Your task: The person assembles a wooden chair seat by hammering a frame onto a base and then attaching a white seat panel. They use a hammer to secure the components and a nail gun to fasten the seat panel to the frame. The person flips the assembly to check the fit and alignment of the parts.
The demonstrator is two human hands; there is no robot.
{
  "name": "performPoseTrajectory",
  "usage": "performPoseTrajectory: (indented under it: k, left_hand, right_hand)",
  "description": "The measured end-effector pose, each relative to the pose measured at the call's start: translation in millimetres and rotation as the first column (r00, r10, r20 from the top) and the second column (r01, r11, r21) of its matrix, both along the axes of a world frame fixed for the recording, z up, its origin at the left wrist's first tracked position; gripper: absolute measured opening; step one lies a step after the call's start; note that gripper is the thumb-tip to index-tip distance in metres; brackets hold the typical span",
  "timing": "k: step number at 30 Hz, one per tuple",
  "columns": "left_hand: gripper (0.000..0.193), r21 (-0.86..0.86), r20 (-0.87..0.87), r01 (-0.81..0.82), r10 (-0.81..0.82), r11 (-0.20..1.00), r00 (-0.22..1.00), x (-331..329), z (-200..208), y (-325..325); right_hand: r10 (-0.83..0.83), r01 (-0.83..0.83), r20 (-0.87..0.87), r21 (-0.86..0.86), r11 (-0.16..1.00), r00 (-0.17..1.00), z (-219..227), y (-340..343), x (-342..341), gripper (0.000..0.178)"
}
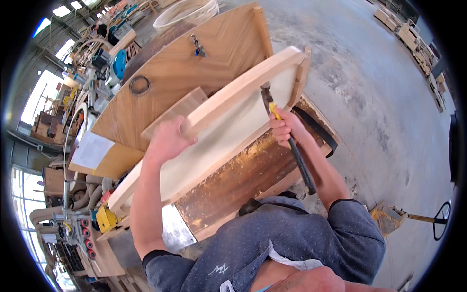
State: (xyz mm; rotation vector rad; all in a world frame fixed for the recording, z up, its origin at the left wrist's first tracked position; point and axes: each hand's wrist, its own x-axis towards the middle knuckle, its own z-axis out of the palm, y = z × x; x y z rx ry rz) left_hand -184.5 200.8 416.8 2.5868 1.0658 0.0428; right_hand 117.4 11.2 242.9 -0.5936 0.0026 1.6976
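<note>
Two bare hands at work over a wooden frame, head view. The wooden frame (245,83) is a long, pale assembly with an angled end, set round a cream panel (209,148); it lies obliquely across the middle, over a worn brown counter (219,187). Left hand (168,139): the fingers are closed over the far long rail of the wooden frame, the thumb on its inner side; the fingertips are partly hidden. Right hand (287,129): the fingers are wrapped round the upper handle of a hammer (302,168), whose grip is black and yellow. The metal head of the hammer is seen against the cream panel, near the far rail; whether it touches either cannot be told. Beyond the wooden frame stands a large chevron-veneered board (168,92) bearing a bunch of keys (198,49), a dark thin ring (139,85) and, at its left corner, a white paper sheet (92,150). A smaller brown board (194,99) shows between the two. Margins: ribbed hoses (92,187) and a yellow tool part (106,219) at left; stacked timber (413,44) on the concrete floor (360,73) at upper right.
</note>
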Motion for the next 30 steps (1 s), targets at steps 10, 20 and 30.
performPoseTrajectory:
  k: [10, 20, 30]
  left_hand:
    - [0.051, 0.075, -0.043, 0.131, -0.128, 0.989, 0.991, -14.5, -4.8, 16.9]
    - [0.047, 0.144, -0.103, 0.184, -0.170, 0.972, 0.980, -28.1, -20.8, 11.8]
    - [0.041, 0.195, -0.049, 0.068, -0.060, 0.978, 0.997, -96.7, -14.2, 3.4]
  right_hand:
    - [0.097, -0.096, 0.018, -0.025, 0.995, 0.995, -9.4, -1.6, -18.1, 0.037]
    - [0.777, -0.802, -0.231, -0.031, 0.596, 0.586, -73.0, 74.9, -233.5, 0.041]
    - [0.792, -0.792, 0.032, -0.024, 0.611, 0.610, 15.1, 128.9, -331.6, 0.046]
